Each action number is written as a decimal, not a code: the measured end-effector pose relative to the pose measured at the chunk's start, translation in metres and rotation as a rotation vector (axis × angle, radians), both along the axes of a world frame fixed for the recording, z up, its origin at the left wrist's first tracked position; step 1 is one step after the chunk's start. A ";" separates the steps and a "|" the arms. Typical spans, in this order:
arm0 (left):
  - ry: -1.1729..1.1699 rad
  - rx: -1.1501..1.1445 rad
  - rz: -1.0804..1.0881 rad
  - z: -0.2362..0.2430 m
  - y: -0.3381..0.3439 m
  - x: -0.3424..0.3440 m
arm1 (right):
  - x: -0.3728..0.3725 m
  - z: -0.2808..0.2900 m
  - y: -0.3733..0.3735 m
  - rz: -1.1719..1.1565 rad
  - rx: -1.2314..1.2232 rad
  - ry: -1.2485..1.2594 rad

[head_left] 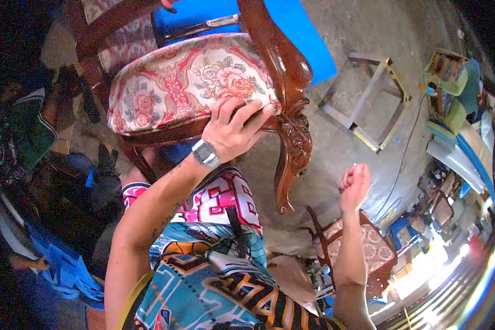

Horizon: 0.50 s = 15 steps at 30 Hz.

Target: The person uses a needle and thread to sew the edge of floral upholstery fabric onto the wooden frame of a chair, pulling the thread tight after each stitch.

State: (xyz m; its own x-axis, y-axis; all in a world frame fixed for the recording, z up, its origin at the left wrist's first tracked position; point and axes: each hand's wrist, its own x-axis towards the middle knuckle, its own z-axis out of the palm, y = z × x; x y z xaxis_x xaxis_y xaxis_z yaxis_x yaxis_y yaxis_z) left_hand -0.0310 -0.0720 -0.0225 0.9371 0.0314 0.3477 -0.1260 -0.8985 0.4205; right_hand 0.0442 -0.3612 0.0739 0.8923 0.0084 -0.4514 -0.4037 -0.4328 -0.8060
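Your left hand (234, 126) is at the near right corner of the floral seat (187, 82) of a dark wooden chair, which fills the far left part of the scene directly ahead of your knees. Its fingers are bent and spread over the fabric's near edge; whether they pinch the cloth or only press on it, you cannot tell from here. Your right hand (356, 184) is raised over the floor, well apart from the chair, with its fingers curled in; a pale speck shows at the fingertips, but you cannot tell whether it is something held. As for progress, the patterned cover already spans the seat top and reaches the wooden rail along most of the near edge; the corner under your fingers, beside the carved leg (296, 143), looks like the part left to settle, though your hand hides some of it. Beyond the chair lies a blue sheet (305, 44). To the right, a bare rectangular frame (368, 102) and a thin cable (404, 159) take up floor, and a second chair (363, 250) stands nearer, partly behind your right forearm. The carved leg rises close beside your left fingers, limiting room there.
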 end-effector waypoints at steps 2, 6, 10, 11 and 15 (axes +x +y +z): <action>0.009 -0.045 0.018 0.004 -0.003 0.002 | 0.021 0.010 0.001 0.008 0.061 0.034; -0.009 -0.077 0.030 0.000 -0.004 0.001 | 0.055 0.023 0.033 0.452 -0.241 0.038; -0.046 -0.086 0.037 -0.004 -0.003 0.002 | 0.088 0.029 0.102 1.217 -0.320 -0.315; -0.050 -0.075 0.031 -0.005 -0.002 0.000 | 0.093 0.024 0.117 1.317 -0.333 -0.353; -0.054 -0.069 0.031 -0.008 -0.003 0.000 | 0.105 0.016 0.160 1.323 -0.309 -0.299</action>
State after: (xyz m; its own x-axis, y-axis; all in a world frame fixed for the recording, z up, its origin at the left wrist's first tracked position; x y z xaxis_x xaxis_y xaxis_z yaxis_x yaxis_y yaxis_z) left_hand -0.0311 -0.0751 -0.0309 0.9151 0.0858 0.3941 -0.1227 -0.8715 0.4749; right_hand 0.1493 -0.2011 0.0897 0.3619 0.8487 -0.3857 0.6095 -0.5285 -0.5909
